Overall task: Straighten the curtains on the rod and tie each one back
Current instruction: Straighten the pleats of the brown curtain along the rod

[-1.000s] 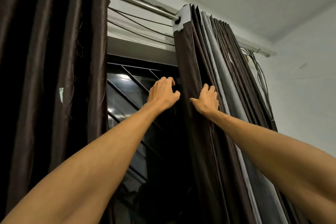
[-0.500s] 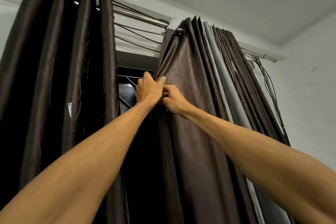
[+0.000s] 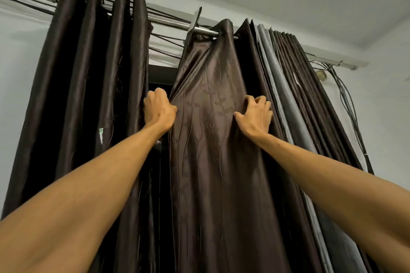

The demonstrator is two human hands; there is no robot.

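at the far left, the left curtain (image 3: 88,95) hangs from the rod (image 3: 205,30) in four tall dark brown folds, bunched together against the pale wall (image 3: 20,73). just right of it a narrow dark gap shows between the two curtains. the left hand (image 3: 158,111) reaches up into that gap, its fingers curled round the left edge of the right curtain (image 3: 210,128) and gripping the cloth, knuckles facing the camera. between the two hands one panel of the right curtain is spread flat, its leaf and vine pattern showing, and it narrows upward to where it hangs on the rod. the right hand (image 3: 255,115) sits at about the same height on the right side of that panel, its fingers bent and dug into the first fold there, the thumb stretched out to the left across the cloth. beyond it the other part of this curtain is packed in tight pleats, with a strip of grey lining (image 3: 286,99) showing among them. at the far right a bundle of cables (image 3: 348,108) hangs down the wall beside the curtain's outer edge.
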